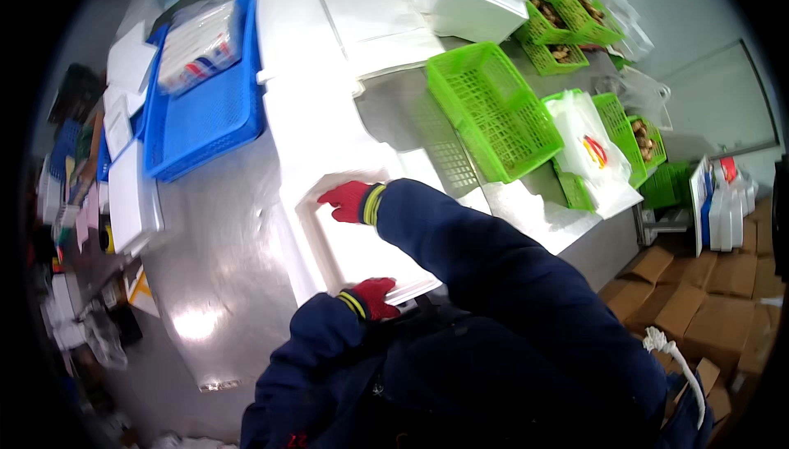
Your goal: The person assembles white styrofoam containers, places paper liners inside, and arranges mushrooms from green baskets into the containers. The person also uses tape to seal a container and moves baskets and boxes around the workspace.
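Observation:
In front of me a white foam box point(394, 258) lies on the steel table, its interior facing up. My left hand point(377, 298), in a red glove, grips its near rim. My right hand point(346, 201), also gloved in red, reaches inside by the far end, where the fingers are apart and seem to hold nothing. Glare washes out the inside of the box, so its contents cannot be made out. Beyond it, a line of white foam boxes point(314, 116) runs toward the far end.
A blue basket point(203, 147) on the left holds a plastic-wrapped pack point(200, 48). To the right stands a green crate point(493, 110), near a white plastic bag point(585, 140) and green baskets of brown produce point(548, 14). Cardboard boxes point(709, 319) cover the floor at right.

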Available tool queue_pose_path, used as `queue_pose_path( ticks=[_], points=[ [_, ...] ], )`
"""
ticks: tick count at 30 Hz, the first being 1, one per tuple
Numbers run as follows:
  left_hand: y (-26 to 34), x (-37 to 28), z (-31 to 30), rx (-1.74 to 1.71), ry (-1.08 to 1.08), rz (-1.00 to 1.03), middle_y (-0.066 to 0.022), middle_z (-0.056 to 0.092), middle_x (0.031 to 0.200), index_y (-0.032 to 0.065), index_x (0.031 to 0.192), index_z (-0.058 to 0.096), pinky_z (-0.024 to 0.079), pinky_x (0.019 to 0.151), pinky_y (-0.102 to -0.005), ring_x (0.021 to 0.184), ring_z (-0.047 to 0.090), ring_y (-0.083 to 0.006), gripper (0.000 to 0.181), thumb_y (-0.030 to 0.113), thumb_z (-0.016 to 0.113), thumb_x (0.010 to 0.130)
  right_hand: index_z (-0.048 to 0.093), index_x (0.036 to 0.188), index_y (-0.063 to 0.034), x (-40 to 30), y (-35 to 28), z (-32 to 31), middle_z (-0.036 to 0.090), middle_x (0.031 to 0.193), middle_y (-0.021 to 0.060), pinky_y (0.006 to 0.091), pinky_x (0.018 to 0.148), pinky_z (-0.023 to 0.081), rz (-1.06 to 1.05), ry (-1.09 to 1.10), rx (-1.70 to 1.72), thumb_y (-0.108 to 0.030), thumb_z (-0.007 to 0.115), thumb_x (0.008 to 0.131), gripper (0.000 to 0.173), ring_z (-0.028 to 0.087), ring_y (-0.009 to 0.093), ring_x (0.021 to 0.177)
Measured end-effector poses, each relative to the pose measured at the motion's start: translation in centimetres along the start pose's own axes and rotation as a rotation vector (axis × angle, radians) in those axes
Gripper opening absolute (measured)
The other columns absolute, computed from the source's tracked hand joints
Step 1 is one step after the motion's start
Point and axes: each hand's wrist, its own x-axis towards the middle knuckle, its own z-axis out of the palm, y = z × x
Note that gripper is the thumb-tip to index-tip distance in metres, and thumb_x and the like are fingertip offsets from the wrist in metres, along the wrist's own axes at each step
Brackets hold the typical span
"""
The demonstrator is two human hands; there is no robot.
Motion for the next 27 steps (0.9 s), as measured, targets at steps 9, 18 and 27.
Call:
queue_pose_path(
  ticks=[9,18,27],
  points=[
    [0.9,-0.5,-0.6,-0.055,0.005,-0.023,-0.0230,0.054,0.113,-0.0013,0.114,0.051,0.041,0.091,-0.0398,0.106,0.051,-0.0373,0.066,0.040,0.070,0.067,0.055,0.095,-0.0057,-23.1,11.3,-11.5,0.061,0.086,0.0177,0.0412,0.071,0.047,0.972,0.289,-0.372,-0.027,0.061,0.076,0.030,0.058,0.032,0.087],
    [3.2,0.5,-2.7,-0.071,-0.112,-0.063,-0.0195,0.058,0.102,0.0032,0.102,0.055,0.044,0.087,-0.0397,0.101,0.054,-0.0359,0.054,0.036,0.072,0.063,0.058,0.104,-0.0058,-32.4,7.2,-8.1,0.063,0.083,0.0172,0.0394,0.069,0.049,0.778,0.230,-0.047,-0.041,0.062,0.078,0.044,0.061,0.032,0.083],
    [0.6,-0.2,-0.2,-0.004,-0.107,-0.176,-0.0217,0.048,0.123,0.0016,0.119,0.049,0.036,0.098,-0.0396,0.116,0.045,-0.0356,0.072,0.037,0.073,0.062,0.037,0.130,-0.0018,-39.5,12.6,-4.7,0.046,0.126,0.0149,0.0426,0.088,0.044,1.197,1.316,0.769,-0.015,0.069,0.075,0.065,0.050,0.028,0.109]
  ],
)
